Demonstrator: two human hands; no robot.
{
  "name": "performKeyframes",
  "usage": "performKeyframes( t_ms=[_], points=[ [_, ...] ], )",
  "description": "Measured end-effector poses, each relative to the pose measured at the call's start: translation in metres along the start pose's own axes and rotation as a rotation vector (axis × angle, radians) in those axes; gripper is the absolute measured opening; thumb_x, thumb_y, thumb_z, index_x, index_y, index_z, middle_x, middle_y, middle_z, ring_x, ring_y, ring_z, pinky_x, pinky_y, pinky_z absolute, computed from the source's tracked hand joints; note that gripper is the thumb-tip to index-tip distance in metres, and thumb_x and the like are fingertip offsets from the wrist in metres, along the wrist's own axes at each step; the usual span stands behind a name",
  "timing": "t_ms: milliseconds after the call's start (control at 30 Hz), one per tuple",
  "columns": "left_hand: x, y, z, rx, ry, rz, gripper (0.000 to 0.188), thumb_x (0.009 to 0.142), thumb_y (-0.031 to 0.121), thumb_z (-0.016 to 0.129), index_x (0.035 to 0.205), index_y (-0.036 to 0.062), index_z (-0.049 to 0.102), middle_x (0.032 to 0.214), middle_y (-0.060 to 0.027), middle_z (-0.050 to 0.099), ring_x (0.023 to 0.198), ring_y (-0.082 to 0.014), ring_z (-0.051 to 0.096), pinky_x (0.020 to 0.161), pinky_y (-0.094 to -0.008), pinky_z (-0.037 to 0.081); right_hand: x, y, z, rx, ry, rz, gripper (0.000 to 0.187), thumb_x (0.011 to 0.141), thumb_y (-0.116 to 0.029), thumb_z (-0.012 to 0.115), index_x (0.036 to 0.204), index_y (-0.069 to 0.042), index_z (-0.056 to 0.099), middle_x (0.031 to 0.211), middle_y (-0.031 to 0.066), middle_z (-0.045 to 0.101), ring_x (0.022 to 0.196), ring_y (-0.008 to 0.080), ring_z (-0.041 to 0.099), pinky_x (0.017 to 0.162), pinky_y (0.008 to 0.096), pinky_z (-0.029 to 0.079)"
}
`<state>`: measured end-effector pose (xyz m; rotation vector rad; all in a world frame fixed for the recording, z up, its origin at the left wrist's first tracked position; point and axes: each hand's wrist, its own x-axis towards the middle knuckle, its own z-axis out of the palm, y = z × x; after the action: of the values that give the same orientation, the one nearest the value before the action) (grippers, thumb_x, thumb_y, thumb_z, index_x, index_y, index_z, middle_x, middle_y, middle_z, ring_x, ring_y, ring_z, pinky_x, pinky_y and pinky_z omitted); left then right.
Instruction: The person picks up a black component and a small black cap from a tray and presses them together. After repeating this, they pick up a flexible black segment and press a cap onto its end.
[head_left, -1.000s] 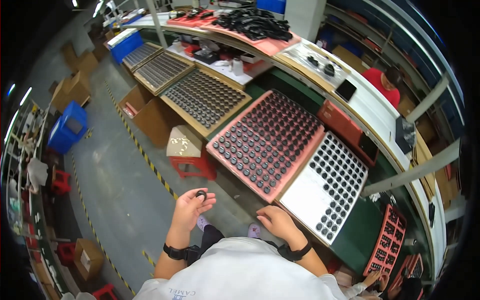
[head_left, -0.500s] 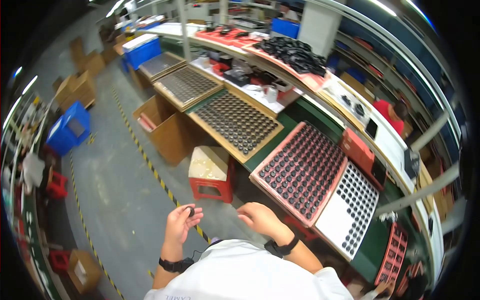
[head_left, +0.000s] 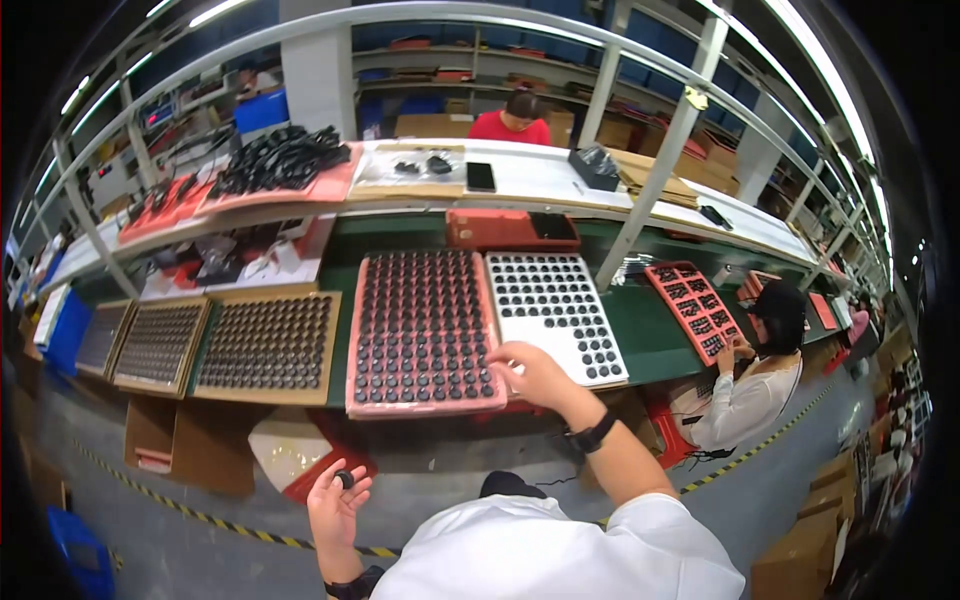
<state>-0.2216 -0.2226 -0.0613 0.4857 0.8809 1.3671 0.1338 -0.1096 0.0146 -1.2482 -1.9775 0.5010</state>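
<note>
My left hand [head_left: 338,508] is closed on a small black round part [head_left: 345,479], held low beside the stool, away from the bench. My right hand [head_left: 532,373] reaches over the near right part of a pink tray [head_left: 354,385], its bent fingers close to the end of the rows. Thumb and fingertips look apart, and I see nothing between them. Rows of black round parts [head_left: 423,330] fill this tray. Against its right side lies a white tray [head_left: 540,345] with similar parts along its far and right portions; its near left portion is bare.
More filled trays [head_left: 265,345] line the green bench to the left. A red stool [head_left: 318,468] and an open carton [head_left: 205,445] stand below. At right, a seated co-worker [head_left: 745,385] handles a red compartment tray [head_left: 690,310]. A shelf [head_left: 400,195] and metal post [head_left: 650,190] rise behind.
My view has swung right, bringing the pink and white trays in front of me. My right hand has gone from beside the bench to the pink tray; the left still holds the round part.
</note>
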Motion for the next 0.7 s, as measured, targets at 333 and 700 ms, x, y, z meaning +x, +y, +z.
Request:
performKeyframes(
  t_ms=[333,700],
  points=[
    [0.061,-0.049,0.137,0.036,-0.131,0.042,0.03,0.092,0.014,0.046,0.117,-0.0007,0.045,0.095,-0.0223,0.062,0.077,-0.0269,0.066,0.063,-0.0327,0.057,0.039,0.137,-0.259,0.211,0.694,-0.024,0.01,0.088,-0.006,0.054,0.092,0.002,0.059,0.089,0.0039,0.062,0.078,0.0085,0.057,0.071,0.0203,0.045],
    [0.111,-0.129,0.299,0.061,-0.055,0.152,0.031,0.091,0.017,0.048,0.116,-0.0006,0.046,0.092,-0.0202,0.063,0.074,-0.0256,0.066,0.062,-0.032,0.057,0.127,0.254,-0.504,-0.038,0.892,-0.115,0.014,0.087,-0.012,0.058,0.096,0.0,0.061,0.086,0.0013,0.061,0.078,0.0058,0.055,0.07,0.0187,0.043]
  ],
)
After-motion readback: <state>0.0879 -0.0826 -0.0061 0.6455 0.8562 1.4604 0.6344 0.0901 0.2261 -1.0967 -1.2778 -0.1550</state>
